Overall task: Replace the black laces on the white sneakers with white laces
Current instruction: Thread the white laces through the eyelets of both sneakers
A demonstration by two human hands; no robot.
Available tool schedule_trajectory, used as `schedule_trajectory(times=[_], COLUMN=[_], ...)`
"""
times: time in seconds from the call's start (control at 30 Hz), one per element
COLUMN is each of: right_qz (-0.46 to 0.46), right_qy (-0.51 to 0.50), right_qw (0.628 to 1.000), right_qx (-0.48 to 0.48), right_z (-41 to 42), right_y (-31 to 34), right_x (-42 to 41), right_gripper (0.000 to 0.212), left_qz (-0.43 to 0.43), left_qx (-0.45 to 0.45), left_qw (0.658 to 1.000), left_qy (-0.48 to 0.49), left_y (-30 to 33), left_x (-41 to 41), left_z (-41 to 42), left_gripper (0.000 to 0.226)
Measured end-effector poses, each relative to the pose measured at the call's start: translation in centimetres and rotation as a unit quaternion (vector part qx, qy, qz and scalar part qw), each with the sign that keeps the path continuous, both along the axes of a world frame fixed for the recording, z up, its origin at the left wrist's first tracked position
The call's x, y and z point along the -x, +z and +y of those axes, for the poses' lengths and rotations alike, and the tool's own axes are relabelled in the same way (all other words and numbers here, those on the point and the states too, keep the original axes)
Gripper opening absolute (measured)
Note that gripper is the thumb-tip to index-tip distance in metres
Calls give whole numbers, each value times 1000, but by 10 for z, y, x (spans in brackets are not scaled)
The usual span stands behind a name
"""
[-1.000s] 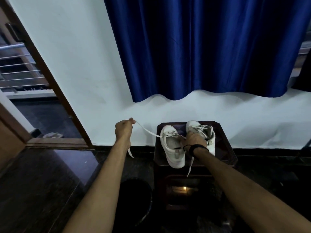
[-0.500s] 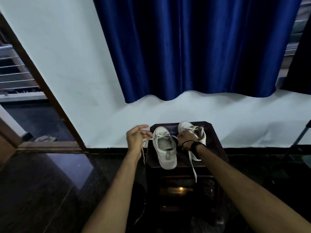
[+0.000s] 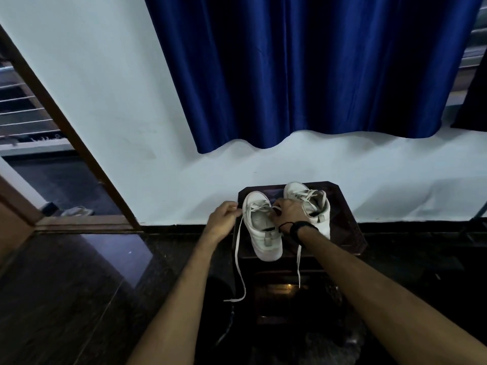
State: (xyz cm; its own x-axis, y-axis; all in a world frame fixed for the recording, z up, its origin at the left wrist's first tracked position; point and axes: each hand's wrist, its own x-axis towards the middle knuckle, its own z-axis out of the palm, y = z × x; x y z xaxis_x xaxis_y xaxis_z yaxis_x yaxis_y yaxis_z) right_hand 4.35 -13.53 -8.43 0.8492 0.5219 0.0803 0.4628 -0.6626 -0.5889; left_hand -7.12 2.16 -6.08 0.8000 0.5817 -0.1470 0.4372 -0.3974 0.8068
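Two white sneakers stand side by side on a small dark stool (image 3: pixel 350 233) against the wall. The left sneaker (image 3: pixel 263 238) has a white lace (image 3: pixel 238 262) threaded through it. My left hand (image 3: pixel 224 219) pinches one end of that lace just left of the shoe, and the loose tail hangs down past the stool's edge. My right hand (image 3: pixel 286 213) sits between the shoes and pinches the lace's other end at the left sneaker's upper eyelets; its tail dangles below my wrist. The right sneaker (image 3: pixel 312 206) is laced in white.
A blue curtain (image 3: pixel 303 69) hangs on the white wall behind the stool. A brown door frame (image 3: pixel 66 133) opens to the left, with a shoe on the floor beyond it. The floor is dark and glossy. A thin dark strand, hard to identify, lies on the floor below the stool.
My left hand has come in from far left to right beside the left sneaker, and the lace it drew out taut now hangs slack. My right hand stays at the eyelets.
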Motion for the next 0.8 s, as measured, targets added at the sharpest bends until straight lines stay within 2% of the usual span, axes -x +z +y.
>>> schedule_trajectory(times=[0.07, 0.13, 0.23, 0.33, 0.43, 0.5, 0.67, 0.77, 0.8], right_qz=[-20, -39, -79, -92, -77, -73, -21, -8, -7], right_qy=[3, 6, -9, -39, -71, -96, -141, -129, -124], right_qw=[1000, 999, 994, 993, 994, 993, 988, 991, 992], right_qx=[13, 34, 76, 65, 6, -16, -64, -14, 15], right_z=[2, 3, 1, 1, 2, 3, 4, 1, -2], right_y=[-3, -6, -14, -28, -34, -36, -40, -37, -32], right_x=[0, -1, -5, -6, -1, 1, 1, -1, -2], right_gripper=[25, 29, 29, 30, 33, 30, 38, 41, 41], left_qz=[19, 52, 60, 19, -35, -56, -82, -72, -48], left_qx=[5, -46, -137, -195, -196, -192, -170, -144, -132], left_qw=[1000, 997, 989, 980, 978, 976, 974, 978, 983], left_qy=[-19, -26, 16, 43, 69, 89, 124, 129, 116], left_y=[-15, -29, -32, -32, -38, -42, -46, -42, -38], left_x=[-15, -25, -33, -30, -27, -29, -31, -34, -36], left_z=[-15, -22, -22, -26, -35, -39, -47, -46, -44], left_gripper=[46, 56, 42, 22, 10, 10, 7, 6, 13])
